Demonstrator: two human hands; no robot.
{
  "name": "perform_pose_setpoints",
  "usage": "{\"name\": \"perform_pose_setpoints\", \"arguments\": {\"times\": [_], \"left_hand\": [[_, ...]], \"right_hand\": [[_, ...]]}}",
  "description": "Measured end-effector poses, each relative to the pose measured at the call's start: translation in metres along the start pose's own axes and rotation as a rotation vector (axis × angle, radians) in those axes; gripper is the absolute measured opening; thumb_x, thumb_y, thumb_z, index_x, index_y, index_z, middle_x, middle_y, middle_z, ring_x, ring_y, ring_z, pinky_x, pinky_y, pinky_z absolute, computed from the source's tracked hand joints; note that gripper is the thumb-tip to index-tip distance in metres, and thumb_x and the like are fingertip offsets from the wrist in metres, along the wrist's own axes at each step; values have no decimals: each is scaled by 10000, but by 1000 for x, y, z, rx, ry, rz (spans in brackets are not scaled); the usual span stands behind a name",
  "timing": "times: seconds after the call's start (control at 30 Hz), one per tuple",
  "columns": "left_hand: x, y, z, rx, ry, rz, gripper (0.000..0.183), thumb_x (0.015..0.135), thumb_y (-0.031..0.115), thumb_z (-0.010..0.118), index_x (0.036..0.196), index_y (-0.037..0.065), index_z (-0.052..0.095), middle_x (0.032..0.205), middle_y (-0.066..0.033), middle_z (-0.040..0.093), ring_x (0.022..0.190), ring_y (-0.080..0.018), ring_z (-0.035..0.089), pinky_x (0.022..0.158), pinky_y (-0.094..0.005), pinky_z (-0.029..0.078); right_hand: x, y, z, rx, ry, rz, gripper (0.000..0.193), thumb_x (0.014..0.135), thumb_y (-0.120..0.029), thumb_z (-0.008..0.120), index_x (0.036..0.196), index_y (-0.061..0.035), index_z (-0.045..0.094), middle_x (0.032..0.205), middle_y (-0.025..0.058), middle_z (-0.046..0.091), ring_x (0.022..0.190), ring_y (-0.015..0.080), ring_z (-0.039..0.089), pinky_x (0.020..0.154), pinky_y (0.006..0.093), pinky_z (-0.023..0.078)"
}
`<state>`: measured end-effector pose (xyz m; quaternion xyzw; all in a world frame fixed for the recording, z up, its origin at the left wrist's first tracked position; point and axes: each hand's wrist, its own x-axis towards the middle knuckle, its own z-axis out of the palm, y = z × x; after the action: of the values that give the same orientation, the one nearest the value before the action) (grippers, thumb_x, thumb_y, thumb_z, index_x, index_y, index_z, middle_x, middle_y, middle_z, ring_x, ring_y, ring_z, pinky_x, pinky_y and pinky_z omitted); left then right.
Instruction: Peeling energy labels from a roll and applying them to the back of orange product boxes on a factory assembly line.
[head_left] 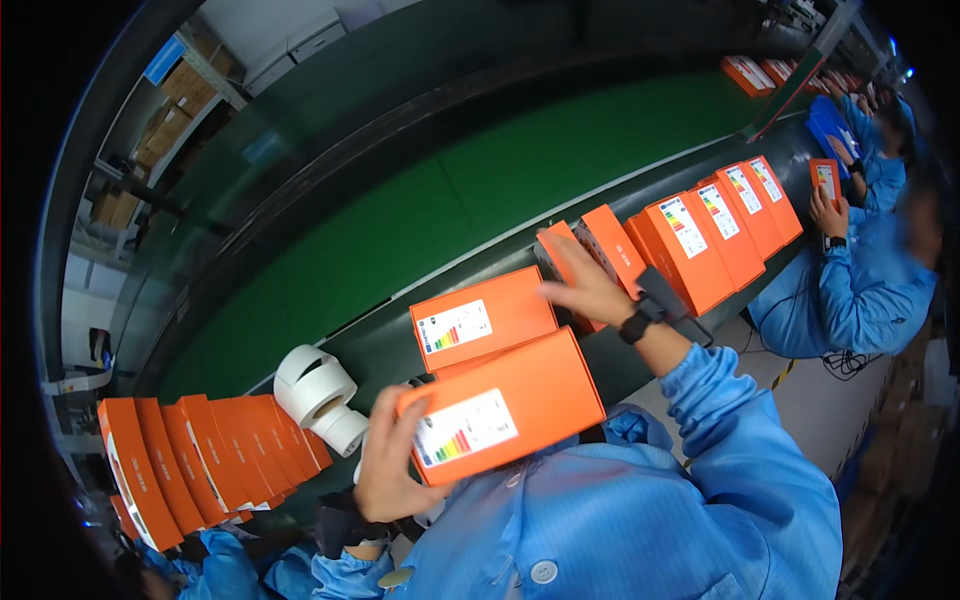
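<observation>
An orange box (550,395) with a white label bearing coloured bars is held tilted in front of my blue work coat. My left hand (388,465) grips its left end, thumb and fingers around the edge. Just behind it lies a similar orange box (515,300). My right hand (592,290) reaches over the bench with its thumb and fingers spread. Its fingers are at a narrow orange box (548,250), beside another standing orange box (615,245); whether they press on it I cannot tell.
White label rolls (315,385) stand left of the boxes, beside a leaning row of orange boxes (215,455). More labelled boxes (685,240) line the bench at right. A green conveyor belt (400,215) runs behind. At right, a person in blue (850,290) holds an orange box.
</observation>
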<state>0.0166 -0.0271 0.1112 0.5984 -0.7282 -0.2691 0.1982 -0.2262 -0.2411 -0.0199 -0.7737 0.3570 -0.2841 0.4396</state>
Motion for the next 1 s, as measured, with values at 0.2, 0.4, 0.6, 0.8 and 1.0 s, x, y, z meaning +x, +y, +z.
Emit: {"name": "perform_pose_setpoints", "arguments": {"times": [0.2,0.4,0.6,0.8,1.0], "left_hand": [[60,-39,-16,-35,285,114,866,482,99,792,1240,14,381,1261,-214,343,1139,-360,423,929,-374,385],[84,-72,14,-23,47,45,924,498,77,792,1299,14,335,1344,-210,282,1217,-373,360,990,-356,348],[59,-114,36,-845,210,-356,1011,745,337,645,1408,71,-70,1468,-178,36,1354,-276,110,1071,-407,166],[64,-120,71,-1245,33,-624,533,855,277,564,1280,15,378,1242,-92,482,1148,-200,463,963,-327,366],[80,-85,19,-1274,101,-290,481,917,332,434,1267,5,391,1250,-96,490,1133,-216,490,961,-349,386]], "right_hand": [[-27,-5,-12,890,198,494,685,892,-549,329,1408,-117,203,1404,152,276,1322,265,217,1055,397,201],[-27,-12,17,970,-10,318,800,865,-509,430,1408,-38,79,1458,139,136,1340,229,163,1070,352,167],[-25,-18,35,1012,-85,506,920,815,-308,591,1383,43,-41,1462,185,59,1342,232,154,1072,307,169],[-27,-13,43,985,-68,501,959,786,-357,596,1390,24,-46,1465,189,0,1362,269,38,1089,347,97],[-23,-71,1,993,158,126,921,714,-205,627,1417,-47,53,1470,131,79,1363,237,59,1090,344,84]]}}
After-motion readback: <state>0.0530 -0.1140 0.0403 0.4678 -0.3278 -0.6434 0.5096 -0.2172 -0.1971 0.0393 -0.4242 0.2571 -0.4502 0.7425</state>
